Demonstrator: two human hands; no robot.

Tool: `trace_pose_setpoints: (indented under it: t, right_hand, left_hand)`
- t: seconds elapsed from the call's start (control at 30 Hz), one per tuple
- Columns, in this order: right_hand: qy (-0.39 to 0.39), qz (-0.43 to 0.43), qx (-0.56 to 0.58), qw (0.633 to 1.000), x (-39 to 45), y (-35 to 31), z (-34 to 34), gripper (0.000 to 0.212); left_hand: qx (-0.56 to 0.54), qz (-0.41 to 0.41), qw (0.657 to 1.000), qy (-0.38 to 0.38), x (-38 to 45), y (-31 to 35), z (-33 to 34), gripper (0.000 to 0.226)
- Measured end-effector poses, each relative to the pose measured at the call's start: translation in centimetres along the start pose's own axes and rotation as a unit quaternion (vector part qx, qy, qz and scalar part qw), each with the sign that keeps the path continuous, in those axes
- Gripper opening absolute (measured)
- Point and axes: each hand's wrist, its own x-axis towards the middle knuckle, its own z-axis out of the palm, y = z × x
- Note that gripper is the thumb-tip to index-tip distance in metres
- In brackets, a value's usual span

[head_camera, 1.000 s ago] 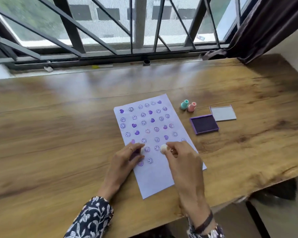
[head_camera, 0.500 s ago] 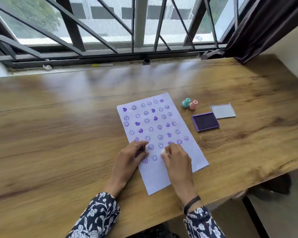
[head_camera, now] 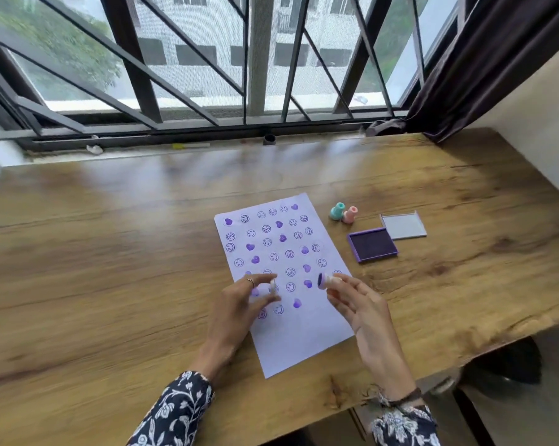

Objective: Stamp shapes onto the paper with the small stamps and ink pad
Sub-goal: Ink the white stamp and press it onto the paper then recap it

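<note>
A person in floral sleeves is working at a wooden table (head_camera: 111, 284) beneath a barred window (head_camera: 207, 59), both hands raised just above a sheet of paper (head_camera: 304, 342) already carrying rows of purple smiley faces and hearts. The right hand (head_camera: 361, 309) is pinching a small white stamp (head_camera: 325, 281) between thumb and fingertips, tilting it so its purple-inked face is turning leftward, clear of the sheet. The left hand (head_camera: 239, 304), wearing a ring, is gripping a second white stamp (head_camera: 273, 284) between thumb and forefinger, also held off the paper; its face is not readable through the blur. The lower part of the sheet, nearest the person, is lying unstamped. To the right of the paper, the open ink pad (head_camera: 372, 244) is sitting on the table with its clear lid (head_camera: 403, 225) lying just behind it, touching one corner. A teal stamp (head_camera: 337, 211) and a pink stamp (head_camera: 350, 215) are standing upright side by side near the paper's far right corner.
</note>
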Motion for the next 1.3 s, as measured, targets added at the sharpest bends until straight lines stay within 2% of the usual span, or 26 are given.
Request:
trace_pose_setpoints:
  t: [0.17,0.3,0.5,0.63,0.77,0.93,1.07,1.13,1.23,1.3]
  right_hand:
    - [-0.085,-0.071,-0.106,0.988,0.3,-1.3,-0.1,0.014]
    - [-0.120,-0.102,-0.163,0.974,1.3,-2.4,-0.8,0.016]
    - [-0.163,-0.098,-0.208,0.960,3.0,-4.3,-2.6,0.020]
    - [-0.179,-0.100,-0.219,0.954,4.1,-5.4,-3.5,0.023]
    - [-0.175,-0.083,-0.195,0.961,5.5,-6.2,-4.6,0.020]
    - [-0.142,-0.067,-0.202,0.967,7.3,-6.2,-6.1,0.007]
    - [-0.093,-0.039,-0.220,0.970,9.0,-6.0,-6.6,0.029]
    - [-0.081,-0.037,-0.216,0.972,9.9,-6.0,-6.9,0.031]
    - [-0.070,-0.074,-0.249,0.963,11.5,-6.3,-6.8,0.014]
    - [-0.034,-0.123,-0.297,0.946,12.8,-6.8,-6.5,0.008]
  left_hand:
    - [-0.104,-0.019,0.994,-0.002,0.8,3.2,1.8,0.033]
    - [-0.149,-0.020,0.989,-0.006,1.4,4.9,3.3,0.030]
    - [-0.147,-0.025,0.989,-0.010,2.4,6.3,5.2,0.034]
    - [-0.120,-0.012,0.993,-0.002,3.1,6.7,6.3,0.029]
    - [-0.097,-0.001,0.995,-0.002,4.1,7.7,7.7,0.030]
    - [0.002,0.088,0.996,0.005,5.3,8.0,9.4,0.028]
    - [0.066,0.136,0.989,0.002,6.0,7.7,11.2,0.025]
    - [0.089,0.135,0.987,0.013,6.4,7.5,12.3,0.029]
    - [0.110,0.113,0.987,0.012,7.5,7.1,13.5,0.040]
    - [0.122,0.091,0.988,0.012,8.5,6.8,13.9,0.051]
